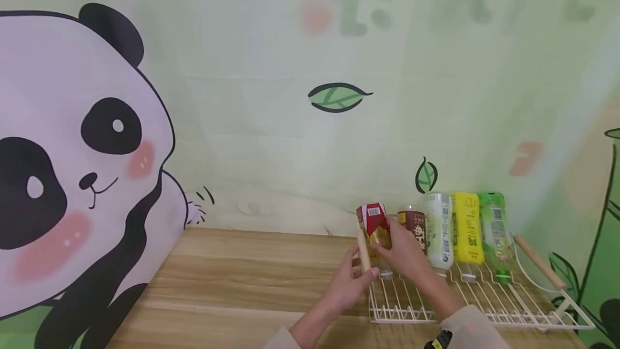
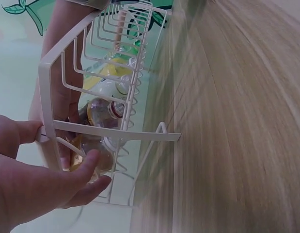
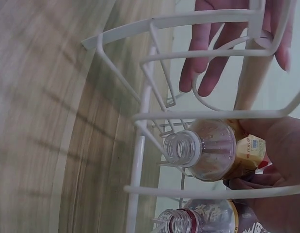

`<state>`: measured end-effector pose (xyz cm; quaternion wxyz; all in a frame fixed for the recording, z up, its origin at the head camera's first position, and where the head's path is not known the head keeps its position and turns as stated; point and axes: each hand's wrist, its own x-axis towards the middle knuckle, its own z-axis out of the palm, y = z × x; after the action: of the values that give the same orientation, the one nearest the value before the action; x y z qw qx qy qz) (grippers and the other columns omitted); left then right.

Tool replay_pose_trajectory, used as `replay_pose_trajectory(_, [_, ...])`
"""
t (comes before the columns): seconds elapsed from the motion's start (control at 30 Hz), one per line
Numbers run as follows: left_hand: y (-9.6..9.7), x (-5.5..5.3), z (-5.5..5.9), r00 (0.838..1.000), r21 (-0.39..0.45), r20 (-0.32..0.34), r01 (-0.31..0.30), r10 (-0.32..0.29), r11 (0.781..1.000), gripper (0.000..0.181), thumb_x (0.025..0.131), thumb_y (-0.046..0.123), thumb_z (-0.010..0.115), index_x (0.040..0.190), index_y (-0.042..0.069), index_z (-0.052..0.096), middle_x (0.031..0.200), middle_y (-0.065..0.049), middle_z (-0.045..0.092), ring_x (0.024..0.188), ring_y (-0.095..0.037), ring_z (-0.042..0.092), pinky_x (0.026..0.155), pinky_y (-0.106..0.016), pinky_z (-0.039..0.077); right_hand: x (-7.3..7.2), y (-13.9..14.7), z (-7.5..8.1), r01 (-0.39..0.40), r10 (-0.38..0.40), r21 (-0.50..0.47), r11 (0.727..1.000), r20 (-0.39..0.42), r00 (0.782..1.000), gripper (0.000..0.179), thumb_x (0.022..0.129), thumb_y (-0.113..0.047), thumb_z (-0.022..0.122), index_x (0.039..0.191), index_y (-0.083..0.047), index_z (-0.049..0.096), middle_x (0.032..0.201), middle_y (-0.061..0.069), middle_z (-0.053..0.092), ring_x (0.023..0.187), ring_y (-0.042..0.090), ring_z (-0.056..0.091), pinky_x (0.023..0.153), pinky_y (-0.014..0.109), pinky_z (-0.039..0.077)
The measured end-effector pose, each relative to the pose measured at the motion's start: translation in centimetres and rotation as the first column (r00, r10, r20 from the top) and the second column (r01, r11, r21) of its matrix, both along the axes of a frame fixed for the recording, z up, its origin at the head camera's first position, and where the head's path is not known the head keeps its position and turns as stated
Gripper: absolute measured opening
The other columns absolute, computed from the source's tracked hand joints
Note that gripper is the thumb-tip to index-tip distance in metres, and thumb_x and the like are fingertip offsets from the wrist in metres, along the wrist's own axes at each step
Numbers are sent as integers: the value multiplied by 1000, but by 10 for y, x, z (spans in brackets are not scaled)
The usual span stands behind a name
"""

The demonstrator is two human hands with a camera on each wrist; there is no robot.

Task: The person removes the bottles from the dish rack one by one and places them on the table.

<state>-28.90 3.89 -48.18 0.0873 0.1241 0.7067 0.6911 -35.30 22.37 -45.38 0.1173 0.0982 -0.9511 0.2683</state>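
Head view: left hand [image 1: 341, 284] lightly grips the wooden handle [image 1: 364, 249] at the wire rack's [image 1: 402, 321] near-left end; right hand [image 1: 406, 249] grips the red-and-gold bottle [image 1: 375, 228], thumb on the near face. Bottle stands neck down, long axis 11 to 5 o'clock; it lies at 10 o'clock from the right hand (the nearer), at 1 o'clock from the left, handle between. Brown bottle [image 1: 413, 225] just beside, at 3 o'clock. Fingers beyond bottle and handle largely hidden.

Left wrist view: bottle at 2 o'clock from the left hand, partly covered by those fingers and rack wires. Right fingers mostly obscured.

Right wrist view: bottle mouth uncapped, pointing to 9 o'clock; right hand at its 3 o'clock end. Left hand at 12, cut off by the top edge. Neck among wires; cannot tell whether it touches them.
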Motion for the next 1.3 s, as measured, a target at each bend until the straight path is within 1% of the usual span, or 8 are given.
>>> replay_pose_trajectory(0.2, [-2, 0, 5, 999, -10, -27, 24, -25, 1000, 87, 101, 27, 74, 167, 4, 22, 157, -34, 40, 134, -48, 56, 100, -57, 57, 1, -2, 1, 6, -4, 32, 999, -45, 999, 92, 93, -27, 85, 159, 7, 32, 150, 32, 53, 134, 48, 57, 106, 61, 52])
replay_pose_trajectory(0.3, [-3, -1, 7, 998, -15, -36, 47, -47, 999, 87, 101, 26, 74, 167, 3, 21, 157, -33, 41, 135, -47, 56, 101, -56, 56, 2, -3, 3, 12, -11, 43, 999, -44, 999, 94, 91, -28, 87, 159, 7, 31, 148, 32, 54, 131, 48, 58, 104, 61, 53])
replay_pose_trajectory(0.5, [-6, 0, 8, 998, -36, -16, 68, -69, 997, 88, 102, 28, 72, 167, 3, 19, 158, -31, 41, 137, -45, 55, 105, -56, 54, 3, -6, 2, 23, -21, 58, 998, -24, 999, 103, 89, -34, 88, 160, 5, 26, 148, 33, 54, 128, 47, 61, 102, 60, 55])
replay_pose_trajectory(0.87, [-6, 2, 7, 997, -51, -23, 79, -80, 996, 86, 103, 29, 71, 167, 4, 20, 158, -32, 42, 138, -45, 54, 107, -58, 52, 7, -8, 0, 31, -24, 100, 995, -67, 997, 102, 87, -31, 91, 157, 9, 28, 141, 35, 58, 122, 46, 65, 97, 58, 58])
replay_pose_trajectory(0.97, [-6, 0, 7, 997, -51, -26, 68, -69, 996, 86, 102, 30, 72, 167, 5, 21, 157, -31, 42, 138, -45, 54, 105, -59, 53, 3, -8, 1, 42, -35, 89, 995, -81, 996, 99, 86, -33, 92, 155, 6, 33, 139, 33, 61, 121, 46, 66, 97, 58, 58])
replay_pose_trajectory(1.1, [-7, -2, 8, 998, -45, -33, 56, -57, 997, 84, 102, 28, 72, 166, 5, 24, 153, -30, 47, 135, -45, 56, 101, -60, 55, -1, -7, 2, 55, -52, 37, 998, -74, 996, 94, 85, -36, 92, 152, 2, 38, 137, 29, 62, 121, 44, 66, 98, 58, 58])
replay_pose_trajectory(1.23, [-8, -3, 6, 998, -49, -39, 55, -57, 997, 83, 102, 28, 73, 166, 4, 25, 149, -31, 50, 133, -45, 58, 100, -60, 56, 2, -6, 4, 67, -69, -41, 997, -37, 997, 98, 86, -37, 90, 158, 2, 35, 145, 31, 57, 128, 48, 61, 102, 61, 54])
replay_pose_trajectory(1.3, [-9, -2, 5, 997, -60, -44, 53, -55, 997, 83, 102, 31, 73, 166, 5, 26, 153, -32, 46, 134, -46, 56, 100, -60, 56, 7, -7, 6, 73, -74, -74, 995, -19, 997, 100, 87, -36, 90, 160, 3, 33, 148, 32, 54, 131, 50, 58, 103, 63, 53])
